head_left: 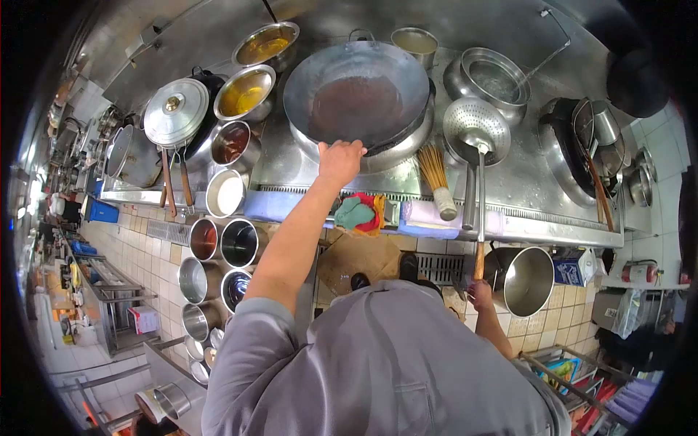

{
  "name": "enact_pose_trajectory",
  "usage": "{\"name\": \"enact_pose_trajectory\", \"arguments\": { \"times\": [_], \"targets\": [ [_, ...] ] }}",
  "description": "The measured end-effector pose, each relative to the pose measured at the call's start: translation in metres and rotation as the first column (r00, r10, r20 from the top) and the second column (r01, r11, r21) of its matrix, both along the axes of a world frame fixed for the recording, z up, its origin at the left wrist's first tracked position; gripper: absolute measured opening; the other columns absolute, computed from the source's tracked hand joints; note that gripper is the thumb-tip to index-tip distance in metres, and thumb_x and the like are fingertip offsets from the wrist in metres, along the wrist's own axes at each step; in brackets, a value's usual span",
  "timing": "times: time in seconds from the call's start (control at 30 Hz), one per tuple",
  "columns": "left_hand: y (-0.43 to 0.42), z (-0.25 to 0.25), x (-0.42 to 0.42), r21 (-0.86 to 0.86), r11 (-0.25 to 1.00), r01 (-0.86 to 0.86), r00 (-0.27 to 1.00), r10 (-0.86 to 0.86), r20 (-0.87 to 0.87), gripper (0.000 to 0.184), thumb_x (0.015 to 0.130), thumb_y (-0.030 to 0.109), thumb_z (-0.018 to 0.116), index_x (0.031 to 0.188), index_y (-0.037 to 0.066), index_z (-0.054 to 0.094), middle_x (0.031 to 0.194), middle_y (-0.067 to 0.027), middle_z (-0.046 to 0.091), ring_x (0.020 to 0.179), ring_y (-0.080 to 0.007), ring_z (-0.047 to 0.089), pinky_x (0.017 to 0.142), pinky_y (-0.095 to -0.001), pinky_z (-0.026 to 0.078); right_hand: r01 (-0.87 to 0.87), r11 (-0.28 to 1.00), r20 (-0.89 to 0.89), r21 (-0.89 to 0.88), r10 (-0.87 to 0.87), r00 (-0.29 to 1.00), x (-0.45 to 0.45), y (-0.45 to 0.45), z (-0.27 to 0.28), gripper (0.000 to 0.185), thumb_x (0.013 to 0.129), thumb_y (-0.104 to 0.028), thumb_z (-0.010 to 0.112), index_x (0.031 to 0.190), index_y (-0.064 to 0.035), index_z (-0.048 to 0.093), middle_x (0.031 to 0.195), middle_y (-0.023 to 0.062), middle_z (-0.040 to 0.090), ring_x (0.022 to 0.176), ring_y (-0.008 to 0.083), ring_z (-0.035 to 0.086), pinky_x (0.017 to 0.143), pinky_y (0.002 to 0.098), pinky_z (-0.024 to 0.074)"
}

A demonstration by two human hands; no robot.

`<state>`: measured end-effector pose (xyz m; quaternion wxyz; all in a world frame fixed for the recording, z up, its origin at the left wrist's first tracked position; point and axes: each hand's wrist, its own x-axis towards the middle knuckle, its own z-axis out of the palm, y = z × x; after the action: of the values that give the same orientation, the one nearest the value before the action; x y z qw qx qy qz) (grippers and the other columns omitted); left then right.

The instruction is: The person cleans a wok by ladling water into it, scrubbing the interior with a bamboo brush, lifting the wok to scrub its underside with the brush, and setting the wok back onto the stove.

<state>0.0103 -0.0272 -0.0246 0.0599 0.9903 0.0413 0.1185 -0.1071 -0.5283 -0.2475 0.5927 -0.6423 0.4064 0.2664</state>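
My left hand [340, 161] is closed on the near rim of a large dark wok [356, 94], which sits on a round burner ring. Its inside is bare, with a brownish bottom. Low on the right, my right hand [480, 293] grips the wooden end of a long-handled ladle [480, 211]. The ladle's small bowl rests over a perforated skimmer [491, 123], whose own grey handle points toward me. A bamboo wok brush [436, 182] lies left of the skimmer. Folded cloths [356, 212] lie on the stove's front edge, below my left wrist.
Steel bowls of yellow liquid [247, 93] and pots of sauce [234, 142] stand left of the wok. A lidded pot [177, 112] is farther left. Behind the skimmer is a pot of water [494, 76]. A deep pot [528, 282] stands beside my right hand.
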Motion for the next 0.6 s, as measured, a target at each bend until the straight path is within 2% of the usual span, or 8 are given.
{"name": "enact_pose_trajectory", "arguments": {
  "times": [0.1,0.17,0.27,0.3,0.37,0.5,0.53,0.6],
  "targets": [
    [-0.001,-0.002,-0.001,-0.013,1.0,0.007,1.0,-0.007,0.011,0.019,0.094,0.029,0.051,0.087,0.012,0.057,0.083,-0.0057,0.068,0.086,-0.0257,0.062,0.074,-0.0497,0.034,0.111,0.748,0.134,0.655,-0.259,0.957,0.019,0.007,0.041,0.028,0.095,-0.038,0.054,0.107,-0.0128,0.056,0.076,0.002,0.059,0.061,0.0157,0.059,0.049,0.0307,0.046],
    [-0.002,-0.001,-0.001,0.006,1.0,-0.007,1.0,0.007,0.006,0.017,0.093,0.028,0.052,0.087,0.013,0.057,0.082,-0.0051,0.067,0.086,-0.0257,0.061,0.072,-0.0496,0.034,0.13,0.722,0.113,0.68,-0.278,0.954,0.042,0.03,0.083,0.031,0.095,-0.038,0.055,0.113,-0.0126,0.053,0.078,0.0032,0.06,0.062,0.0162,0.059,0.049,0.0302,0.0471],
    [-0.004,-0.004,-0.002,0.006,1.0,-0.026,0.999,0.026,0.024,0.018,0.092,0.03,0.053,0.088,0.013,0.058,0.081,-0.0048,0.066,0.087,-0.0254,0.061,0.073,-0.0491,0.035,-0.475,0.88,0.357,0.014,0.439,0.824,0.07,0.047,0.117,0.035,0.091,-0.028,0.06,0.117,-0.0079,0.049,0.077,0.006,0.06,0.059,0.0166,0.059,0.047,0.0313,0.0479],
    [-0.006,-0.004,-0.002,0.002,0.998,-0.061,0.998,0.06,0.013,0.019,0.091,0.032,0.053,0.088,0.013,0.059,0.082,-0.0053,0.066,0.088,-0.025,0.061,0.075,-0.0485,0.035,-0.494,0.757,0.257,-0.427,0.626,0.737,0.076,0.061,0.144,0.033,0.088,-0.02,0.061,0.114,-0.0044,0.048,0.072,0.0074,0.059,0.052,0.0156,0.057,0.042,0.0314,0.0449],
    [-0.006,-0.011,-0.002,0.046,0.997,-0.061,0.997,0.059,0.047,0.019,0.091,0.031,0.053,0.089,0.014,0.059,0.084,-0.0047,0.066,0.089,-0.025,0.061,0.074,-0.0499,0.036,-0.335,0.675,0.45,-0.658,0.709,0.543,0.095,0.041,0.101,0.031,0.087,-0.016,0.061,0.111,-0.0022,0.047,0.066,0.0077,0.056,0.046,0.0141,0.053,0.039,0.0307,0.0409],
    [-0.011,-0.006,-0.003,0.098,0.989,-0.109,0.994,0.108,0.018,0.016,0.091,0.028,0.054,0.089,0.014,0.059,0.086,-0.0031,0.066,0.09,-0.0245,0.06,0.073,-0.0498,0.036,-0.288,0.902,0.523,0.323,0.083,0.848,0.118,0.066,0.213,0.03,0.094,-0.019,0.055,0.115,0.0016,0.048,0.066,0.0072,0.055,0.046,0.0113,0.05,0.042,0.0286,0.0418],
    [-0.01,-0.002,-0.002,0.036,0.992,-0.121,0.988,0.123,-0.09,0.017,0.094,0.029,0.05,0.094,0.014,0.058,0.092,-0.0056,0.066,0.099,-0.0301,0.06,0.077,-0.0526,0.034,-0.291,0.901,0.528,0.321,0.085,0.845,0.135,0.064,0.214,0.03,0.094,-0.019,0.055,0.115,0.0016,0.048,0.066,0.0072,0.055,0.046,0.0113,0.05,0.042,0.0286,0.0418],
    [-0.016,0.001,-0.002,0.025,0.99,-0.142,0.986,0.143,-0.087,0.017,0.094,0.028,0.05,0.094,0.014,0.058,0.093,-0.0056,0.066,0.099,-0.0296,0.06,0.077,-0.0529,0.034,-0.274,0.867,0.573,-0.416,0.484,0.662,0.183,0.06,0.209,0.031,0.093,-0.021,0.055,0.111,0.0034,0.049,0.071,0.0107,0.057,0.055,0.018,0.056,0.051,0.0327,0.0469]
  ]
}}
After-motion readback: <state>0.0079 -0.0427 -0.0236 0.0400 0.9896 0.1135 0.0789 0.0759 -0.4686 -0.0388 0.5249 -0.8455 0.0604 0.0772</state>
